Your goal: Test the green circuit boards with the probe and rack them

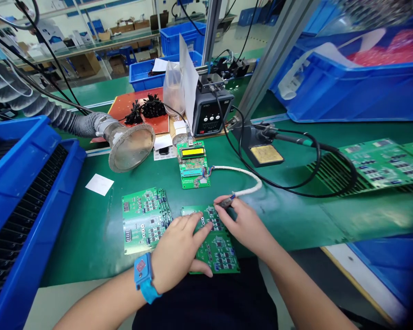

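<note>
A green circuit board (216,250) lies on the green mat at the near edge of the bench. My left hand (181,250), with a blue wrist strap (145,277), rests on the board with fingers spread flat, holding it down. My right hand (242,222) pinches a small connector plug (227,200) at the end of a white sleeved cable (249,178) and presses it onto the board's far edge. The cable runs back to a small test board with a yellow display (193,162).
A stack of similar green boards (144,217) lies left of the hands. A fume extractor funnel (131,146), a soldering station (211,112) and an iron stand with sponge (265,153) stand behind. Blue bins flank both sides; more boards (382,162) lie at the right.
</note>
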`<action>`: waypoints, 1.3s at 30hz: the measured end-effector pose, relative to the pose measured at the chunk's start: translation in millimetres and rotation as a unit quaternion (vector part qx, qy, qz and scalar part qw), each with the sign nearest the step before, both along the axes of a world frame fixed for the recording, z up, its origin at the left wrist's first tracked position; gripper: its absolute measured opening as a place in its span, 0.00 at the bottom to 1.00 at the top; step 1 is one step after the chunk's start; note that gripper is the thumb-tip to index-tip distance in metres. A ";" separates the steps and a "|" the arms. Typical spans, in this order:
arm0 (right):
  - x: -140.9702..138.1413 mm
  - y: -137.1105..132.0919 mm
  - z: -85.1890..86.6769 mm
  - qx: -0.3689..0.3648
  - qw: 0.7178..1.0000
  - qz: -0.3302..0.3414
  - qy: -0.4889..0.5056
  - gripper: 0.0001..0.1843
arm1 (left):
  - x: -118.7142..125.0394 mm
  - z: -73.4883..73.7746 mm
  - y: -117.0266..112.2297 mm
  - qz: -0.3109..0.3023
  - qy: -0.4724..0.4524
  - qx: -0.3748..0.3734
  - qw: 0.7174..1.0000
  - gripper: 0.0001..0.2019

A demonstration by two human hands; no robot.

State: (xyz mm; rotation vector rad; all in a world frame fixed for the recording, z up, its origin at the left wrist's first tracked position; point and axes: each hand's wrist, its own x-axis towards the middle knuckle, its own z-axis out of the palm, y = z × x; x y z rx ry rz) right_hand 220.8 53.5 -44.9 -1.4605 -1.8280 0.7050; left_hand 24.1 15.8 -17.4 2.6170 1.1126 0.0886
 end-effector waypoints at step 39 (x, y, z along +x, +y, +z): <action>-5.2 -9.5 -2.6 0.055 0.998 -0.018 0.016 0.04 | -9.0 -10.9 -9.1 -0.083 -0.065 0.087 0.991 0.17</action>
